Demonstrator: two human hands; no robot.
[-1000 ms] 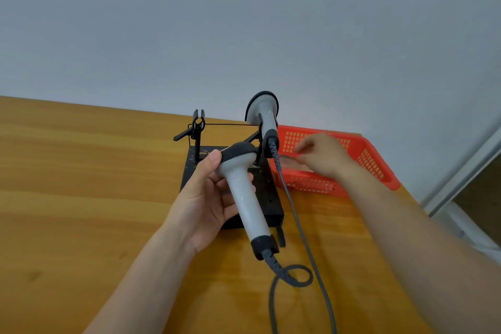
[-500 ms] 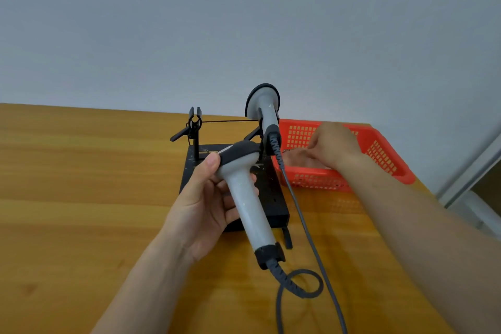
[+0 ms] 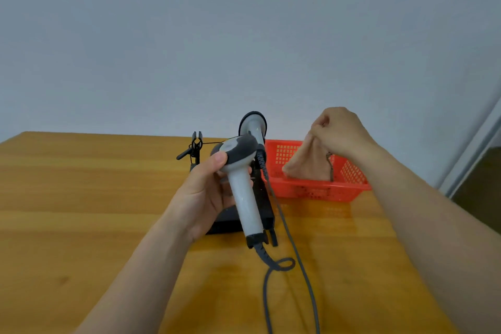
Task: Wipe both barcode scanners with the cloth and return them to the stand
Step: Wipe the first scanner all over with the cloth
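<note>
A wooden table (image 3: pixel 81 225) is seen set against a plain pale grey wall (image 3: pixel 189 35), with a light-coloured frame edge (image 3: pixel 471 144) at the far right. One barcode scanner (image 3: pixel 245 198) is gripped by the left hand (image 3: pixel 206 198): the fingers are curled round its white handle, the thumb is laid against the dark head, and the handle is pointed down toward the viewer. Its grey cable (image 3: pixel 282 263) is looped on the table below. The beige cloth (image 3: pixel 309 163) is pinched at its top by the tightly bunched fingers of the right hand (image 3: pixel 339 133) and hung in a tent shape over the red basket (image 3: pixel 311 191). Its lower edge is level with the basket's rim; contact with the basket's floor cannot be judged. The second scanner (image 3: pixel 254 127) is seated upright on the black stand (image 3: pixel 227 222), just left of the basket.
</note>
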